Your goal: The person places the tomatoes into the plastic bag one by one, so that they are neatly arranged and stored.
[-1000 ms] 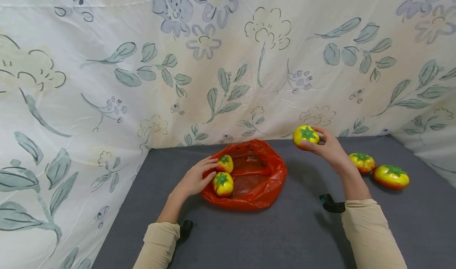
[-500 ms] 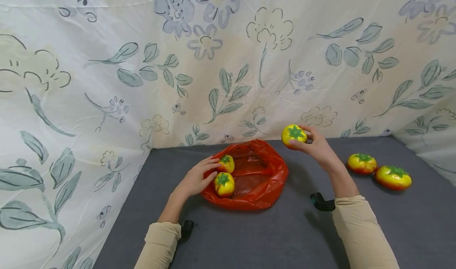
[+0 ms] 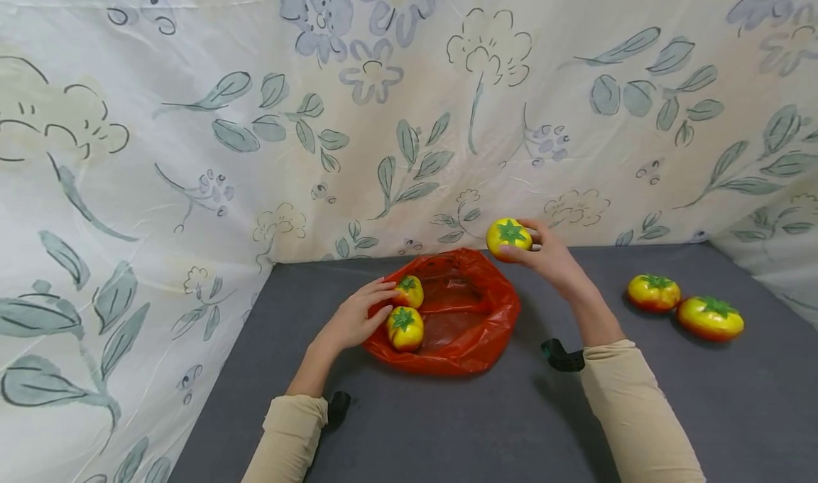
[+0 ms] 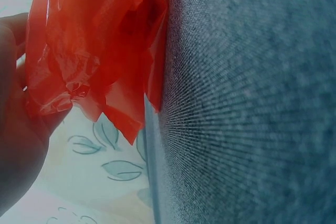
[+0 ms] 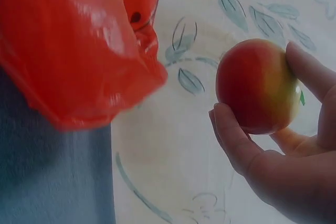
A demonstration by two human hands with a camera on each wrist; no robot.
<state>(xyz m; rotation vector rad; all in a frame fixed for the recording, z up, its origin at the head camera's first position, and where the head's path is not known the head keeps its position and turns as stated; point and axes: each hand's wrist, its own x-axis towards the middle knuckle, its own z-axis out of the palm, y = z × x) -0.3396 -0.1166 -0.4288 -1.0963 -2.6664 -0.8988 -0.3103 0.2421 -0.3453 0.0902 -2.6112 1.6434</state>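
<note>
My right hand (image 3: 548, 256) grips a glossy yellow-and-red toy tomato (image 3: 509, 239) with a green star-shaped top. It is held in the air above the back right rim of a red plastic bag (image 3: 476, 355). In the right wrist view, thumb and fingers are around the tomato's (image 5: 257, 85) sides, apart from the bag. My left hand (image 3: 354, 318) holds the bag's left rim, fingertips over the edge. Two similar tomatoes, a rear one (image 3: 410, 292) and a front one (image 3: 405, 329), lie inside by those fingertips. Red plastic (image 4: 89, 40) hides part of the left hand in the left wrist view.
Two more tomatoes, a rounder one (image 3: 653, 292) and a longer one (image 3: 711, 318), lie side by side on the dark grey table (image 3: 447, 433) at the right. A floral cloth (image 3: 409, 135) hangs behind the table and at its sides.
My right hand has moved left with its tomato, from over the table right of the bag to the bag's back right rim. The left hand has stayed at the bag.
</note>
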